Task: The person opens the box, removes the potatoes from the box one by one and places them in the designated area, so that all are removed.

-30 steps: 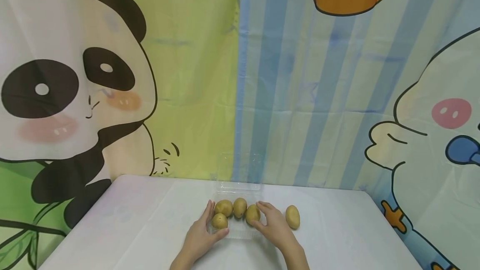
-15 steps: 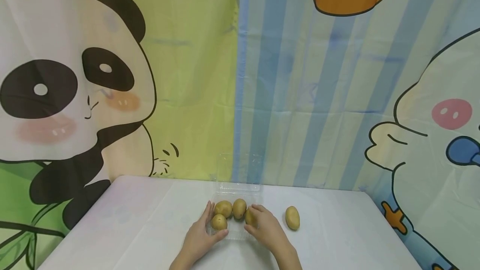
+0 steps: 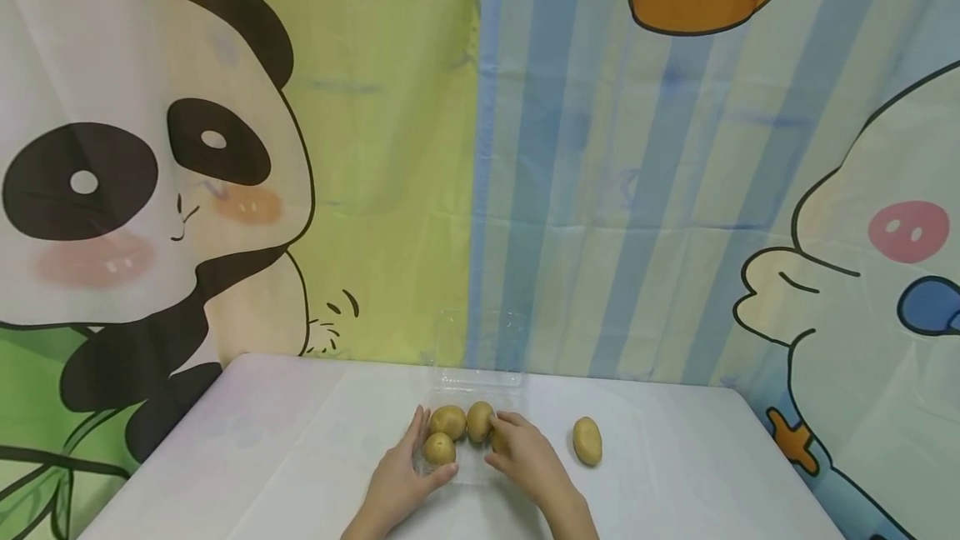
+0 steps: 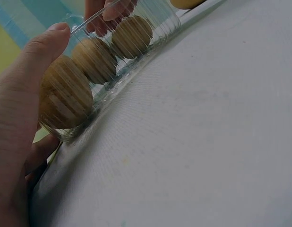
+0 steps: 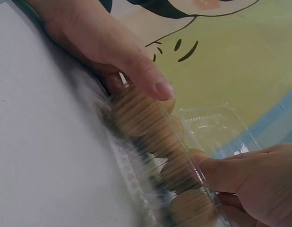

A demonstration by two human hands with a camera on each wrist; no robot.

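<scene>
A clear plastic clamshell box (image 3: 476, 475) stands on the table with its lid (image 3: 480, 376) raised at the back. My left hand (image 3: 401, 473) grips the box's left end, thumb at the front rim (image 4: 77, 29) and fingers round the far side. Inside lie a potato (image 3: 439, 448) at the front left, another potato (image 3: 447, 421) behind it, and a third potato (image 3: 480, 422) beside that. My right hand (image 3: 528, 461) reaches into the right part of the box and holds one more potato (image 3: 498, 442), mostly covered by the fingers. The right wrist view shows the potatoes through the ribbed wall.
A single oblong potato (image 3: 587, 441) lies on the white table (image 3: 675, 473) to the right of the box. A printed curtain (image 3: 390, 148) with cartoon animals hangs directly behind the table's back edge.
My right hand has shifted left with its potato, bringing it closer to the middle potato. My left hand and the loose potato stay where they were.
</scene>
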